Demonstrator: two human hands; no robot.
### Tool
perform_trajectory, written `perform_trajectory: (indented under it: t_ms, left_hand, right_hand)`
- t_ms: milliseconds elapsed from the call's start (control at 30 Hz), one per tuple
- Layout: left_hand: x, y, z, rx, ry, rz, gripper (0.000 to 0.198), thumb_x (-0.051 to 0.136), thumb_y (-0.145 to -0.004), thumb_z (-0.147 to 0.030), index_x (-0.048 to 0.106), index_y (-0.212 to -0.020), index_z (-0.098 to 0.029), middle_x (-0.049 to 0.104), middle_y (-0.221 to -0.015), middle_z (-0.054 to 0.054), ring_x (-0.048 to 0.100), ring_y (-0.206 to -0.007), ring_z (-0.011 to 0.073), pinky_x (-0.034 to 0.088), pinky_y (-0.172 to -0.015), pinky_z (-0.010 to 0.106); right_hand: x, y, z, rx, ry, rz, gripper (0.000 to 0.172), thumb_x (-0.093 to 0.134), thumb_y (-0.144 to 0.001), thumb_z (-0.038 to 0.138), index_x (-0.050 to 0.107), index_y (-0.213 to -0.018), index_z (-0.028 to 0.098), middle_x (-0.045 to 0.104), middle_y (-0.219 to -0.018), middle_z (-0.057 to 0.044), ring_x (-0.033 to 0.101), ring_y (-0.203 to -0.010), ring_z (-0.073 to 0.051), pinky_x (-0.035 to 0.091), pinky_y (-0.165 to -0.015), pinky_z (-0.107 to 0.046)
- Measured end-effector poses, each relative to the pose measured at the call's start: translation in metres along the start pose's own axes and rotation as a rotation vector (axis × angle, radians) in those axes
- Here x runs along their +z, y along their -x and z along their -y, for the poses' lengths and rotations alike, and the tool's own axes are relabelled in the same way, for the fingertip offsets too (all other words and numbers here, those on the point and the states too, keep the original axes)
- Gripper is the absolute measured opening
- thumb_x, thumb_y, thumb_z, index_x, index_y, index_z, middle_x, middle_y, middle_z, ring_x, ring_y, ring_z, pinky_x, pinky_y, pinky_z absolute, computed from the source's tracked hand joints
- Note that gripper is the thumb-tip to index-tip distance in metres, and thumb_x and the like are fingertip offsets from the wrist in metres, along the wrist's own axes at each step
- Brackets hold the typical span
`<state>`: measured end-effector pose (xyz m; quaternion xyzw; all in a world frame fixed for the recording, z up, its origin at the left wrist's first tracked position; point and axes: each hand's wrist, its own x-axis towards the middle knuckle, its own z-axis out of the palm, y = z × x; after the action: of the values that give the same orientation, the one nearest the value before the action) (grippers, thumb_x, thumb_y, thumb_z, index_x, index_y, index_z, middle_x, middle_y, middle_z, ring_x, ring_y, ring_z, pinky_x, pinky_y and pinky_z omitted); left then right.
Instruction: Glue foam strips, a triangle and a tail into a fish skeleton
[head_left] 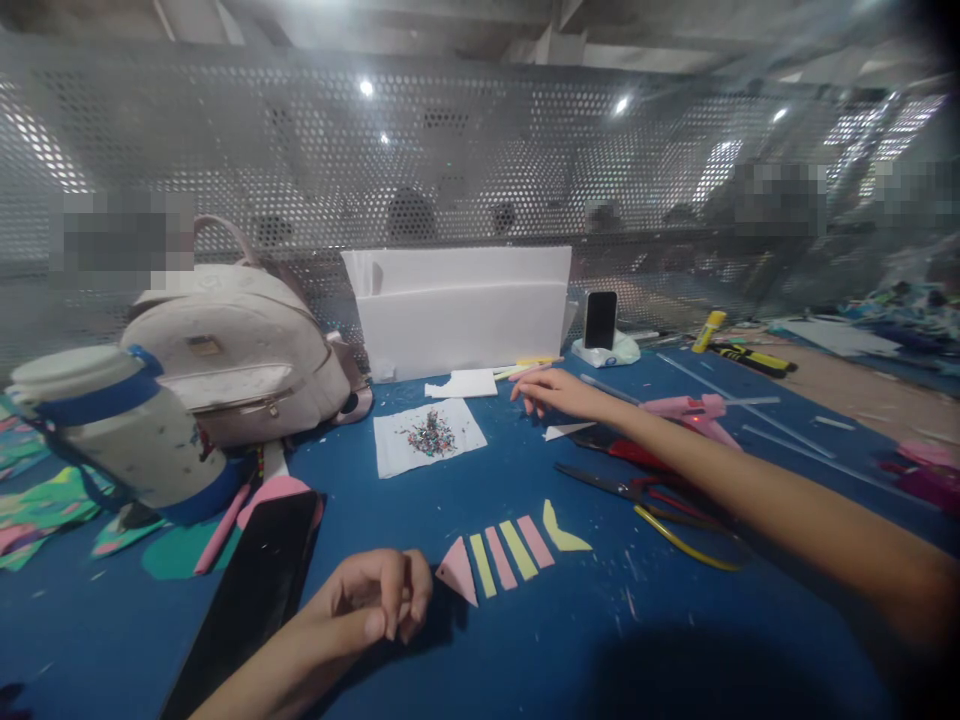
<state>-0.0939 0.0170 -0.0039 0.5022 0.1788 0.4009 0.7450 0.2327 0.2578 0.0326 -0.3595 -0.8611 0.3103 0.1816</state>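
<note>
My left hand (379, 595) hovers at the front with its fingers curled in and the thumb against them; nothing shows in it. Just right of it lies a fish shape in separate paper pieces: a pink triangular head (459, 573) with a dark eye dot, pink and yellow strips (501, 557), and a yellow tail (564, 530). My right hand (555, 392) stretches to the back of the table, fingers loosely apart and pointing down, holding nothing visible. Nearest to it are thin pink and yellow strips (531, 368) and a white paper scrap (474, 383).
White paper (429, 470) bears a heap of coloured crumbs. Scissors (600, 480), a pink glue gun (694, 408) and clear glue sticks (787, 440) lie at right. A black phone (247, 590), tumbler (112, 430) and backpack (247, 340) stand left; white boards (465, 320) lean behind.
</note>
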Motion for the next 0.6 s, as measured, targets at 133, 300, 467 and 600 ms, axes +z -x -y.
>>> perform_trajectory:
  t_ms: [133, 300, 467, 600]
  left_hand:
    - [0.002, -0.001, -0.001, 0.0, 0.0, -0.001, 0.027, 0.073, -0.082, -0.039, 0.059, -0.072, -0.018, 0.053, -0.081, 0.002, 0.044, -0.07, 0.014, 0.029, -0.065, 0.029]
    - [0.004, -0.003, -0.003, -0.009, -0.007, -0.016, 0.029, 0.074, -0.081, -0.04, 0.059, -0.071, -0.018, 0.053, -0.082, 0.002, 0.043, -0.069, 0.0132, 0.03, -0.066, 0.029]
    - [0.005, -0.002, -0.003, -0.006, -0.018, -0.005, 0.03, 0.074, -0.081, -0.041, 0.058, -0.07, -0.017, 0.052, -0.081, 0.002, 0.044, -0.069, 0.0129, 0.03, -0.065, 0.028]
    - [0.005, 0.0, -0.002, -0.002, -0.026, -0.011, 0.032, 0.073, -0.081, -0.041, 0.056, -0.07, -0.017, 0.052, -0.082, 0.002, 0.044, -0.07, 0.0127, 0.031, -0.066, 0.028]
  right_hand:
    - [0.0, -0.002, 0.003, 0.028, -0.04, 0.013, 0.026, 0.056, -0.098, 0.037, 0.062, -0.113, 0.016, 0.065, -0.107, -0.007, 0.065, -0.086, -0.016, 0.057, -0.075, -0.035]
    - [-0.003, -0.002, 0.013, 0.007, -0.082, 0.061, 0.026, 0.054, -0.099, 0.039, 0.063, -0.109, 0.016, 0.066, -0.102, -0.005, 0.065, -0.081, -0.015, 0.056, -0.073, -0.033]
    - [-0.004, 0.007, 0.021, -0.036, -0.074, 0.174, 0.037, 0.047, -0.101, 0.046, 0.066, -0.095, 0.015, 0.067, -0.081, -0.002, 0.064, -0.07, -0.013, 0.055, -0.071, -0.032]
    - [-0.003, 0.014, 0.021, -0.053, 0.002, 0.233, 0.041, 0.046, -0.101, 0.048, 0.066, -0.089, 0.014, 0.066, -0.073, 0.0, 0.065, -0.068, -0.013, 0.055, -0.07, -0.033]
